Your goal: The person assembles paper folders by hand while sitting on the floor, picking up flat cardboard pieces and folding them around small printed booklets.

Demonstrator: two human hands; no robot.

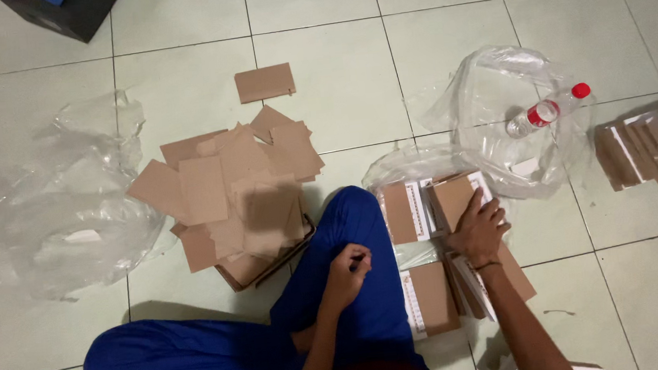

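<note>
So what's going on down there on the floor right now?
A person in blue trousers sits on the tiled floor. The right hand presses on a brown card packet among several beside the knee. The left hand rests closed on the leg, pinching something small and dark. A heap of loose cardboard pieces lies to the left.

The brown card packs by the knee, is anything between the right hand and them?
Nothing visible. The right hand already rests flat on the top brown card pack. The left hand lies curled on the blue trouser leg, apart from the packs.
</note>
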